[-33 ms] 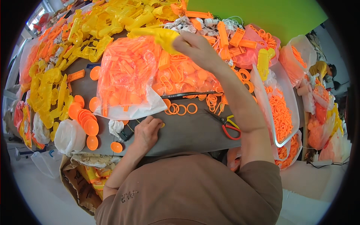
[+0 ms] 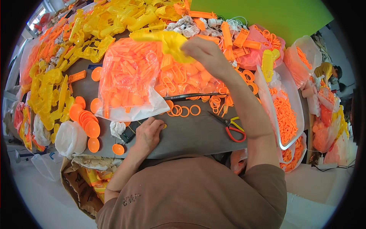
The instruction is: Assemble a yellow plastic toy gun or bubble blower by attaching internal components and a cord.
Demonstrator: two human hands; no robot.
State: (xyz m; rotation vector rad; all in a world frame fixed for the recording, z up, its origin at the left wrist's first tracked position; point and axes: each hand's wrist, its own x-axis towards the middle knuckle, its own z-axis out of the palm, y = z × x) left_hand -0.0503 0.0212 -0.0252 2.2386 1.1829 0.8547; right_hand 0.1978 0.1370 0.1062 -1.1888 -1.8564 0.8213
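My right hand (image 2: 202,51) reaches out over the far part of the pile, its fingers closed on a yellow plastic shell part (image 2: 174,45). That part is slightly blurred and hangs above a bag of orange parts. Near the front edge of the table, my left hand (image 2: 148,134) is curled, with a small yellow piece (image 2: 164,126) showing at its fingertips; the rest of that piece is hidden. Beside the left hand lie a dark box-shaped object (image 2: 129,133) and a crumpled white wad (image 2: 117,129).
A clear bag of orange pieces (image 2: 129,72) fills the middle. Several orange bowl-shaped pieces (image 2: 92,129) lie at left, orange rings (image 2: 195,110) in front. Red-and-yellow-handled pliers (image 2: 234,129) rest near my right forearm. A tub of orange links (image 2: 284,114) stands right; yellow shells (image 2: 126,17) are heaped behind.
My right hand has shifted slightly right and down, and the yellow shell part has turned to show more of its broad side. My left hand has hardly moved.
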